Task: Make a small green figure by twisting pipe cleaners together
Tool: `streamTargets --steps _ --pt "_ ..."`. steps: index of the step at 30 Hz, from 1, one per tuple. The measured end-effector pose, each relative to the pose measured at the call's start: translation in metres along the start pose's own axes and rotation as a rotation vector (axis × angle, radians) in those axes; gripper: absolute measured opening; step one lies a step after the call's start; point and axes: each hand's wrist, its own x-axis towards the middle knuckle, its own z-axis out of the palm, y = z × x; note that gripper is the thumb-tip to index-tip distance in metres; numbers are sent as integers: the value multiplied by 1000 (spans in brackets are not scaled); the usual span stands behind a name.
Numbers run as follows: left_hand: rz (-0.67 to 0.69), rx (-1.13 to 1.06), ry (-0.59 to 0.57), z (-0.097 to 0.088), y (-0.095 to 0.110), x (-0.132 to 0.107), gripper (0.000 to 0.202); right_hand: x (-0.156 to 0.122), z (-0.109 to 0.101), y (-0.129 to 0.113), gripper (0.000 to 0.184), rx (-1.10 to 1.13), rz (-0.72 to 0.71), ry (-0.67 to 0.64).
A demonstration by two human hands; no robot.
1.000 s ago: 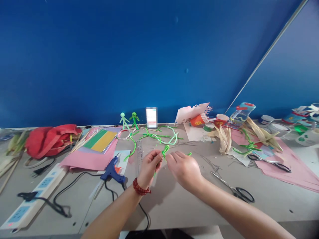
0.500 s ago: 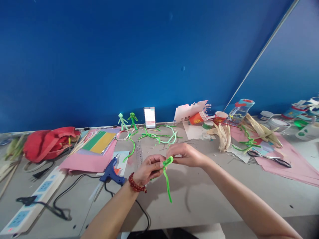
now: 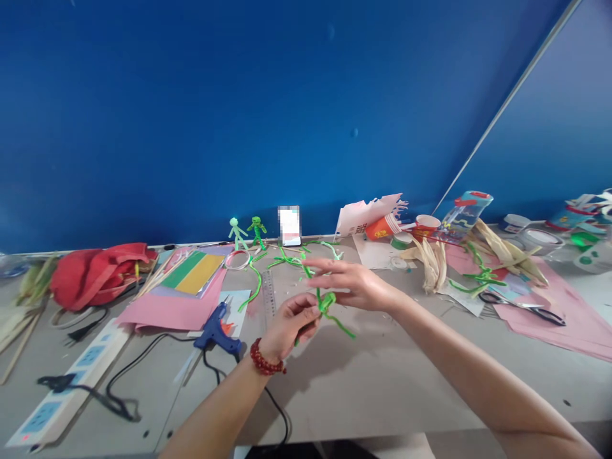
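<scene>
While the grey worktop point(image 3: 382, 389) is full of craft stuff, pink paper point(image 3: 167, 306) lies on the left w/ a blue glue gun point(image 3: 215, 329) just beside it. No writing can be read; the card at the back is blurred. Left hand point(image 3: 287, 325), fingers pinched on a green pipe cleaner point(image 3: 329, 306), holds it above the worktop's middle. Right hand point(image 3: 354, 284) is just behind it, fingers spread & holding nothing.
</scene>
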Motion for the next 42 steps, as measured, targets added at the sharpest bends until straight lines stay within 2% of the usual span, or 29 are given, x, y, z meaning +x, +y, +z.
streamTargets --steps 1,3,4,6,8,10,13,15,20,27,32,37,42 --pt "50 -4 53 1 -1 1 34 -3 7 3 36 57 68 119" --pt "149 -6 157 1 -3 4 34 -11 26 8 33 212 216 452" --pt "190 2 200 1 -4 4 35 -15 37 10 27 299 275 559" --pt "249 42 254 0 -6 5 34 -21 56 10 17 475 350 631" --pt "290 99 280 1 -8 5 31 -24 70 6 19 510 375 597" --pt "323 139 285 2 -11 5 29 -24 79 1 20 432 393 569" --pt "331 167 242 1 -15 4 27 -21 83 -3 16 318 436 586" --pt "312 183 207 0 -16 5 27 -21 84 -3 16 319 450 599" --pt "261 183 174 -2 -16 8 31 -24 81 -1 16 512 445 590" --pt "213 33 158 1 -19 8 22 -25 79 -1 22 893 470 533" --pt "272 26 254 -3 -19 8 18 -29 78 6 28 860 549 503" --pt "397 199 285 -4 -14 9 15 -30 81 10 29 830 567 513" --pt "446 241 299 -1 -13 7 14 -30 86 13 22 608 539 591"
